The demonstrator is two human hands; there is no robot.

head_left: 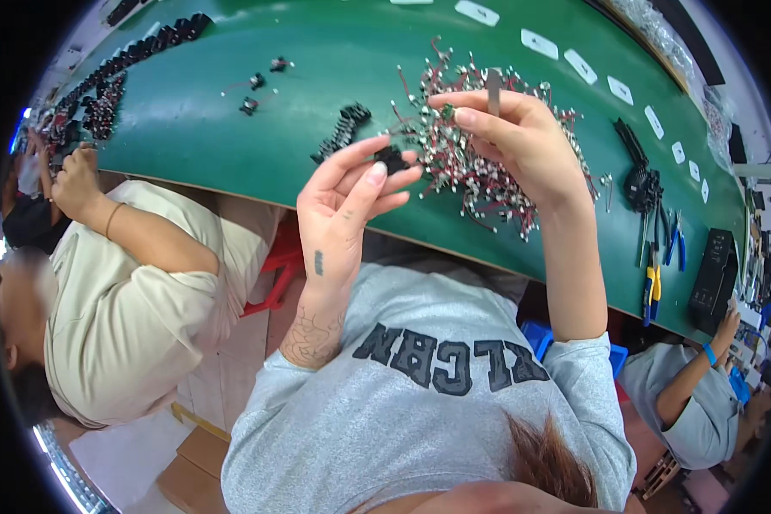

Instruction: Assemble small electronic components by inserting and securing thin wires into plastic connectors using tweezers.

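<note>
My left hand pinches a small black plastic part between thumb and fingers, above the table's near edge. To its right, my right hand closes its thumb and forefinger on a small green piece, which looks like a circuit board. A flat grey metal strip, perhaps the end of tweezers, sticks up from the same hand; its other end is hidden. Under and behind my right hand spreads a pile of small parts with red wires. A row of black plastic parts lies just beyond my left hand.
On the green table are a few loose wired parts and a long black row. Pliers, blue-handled cutters and a black box lie at right. Co-workers sit on both sides; white labels line the far edge.
</note>
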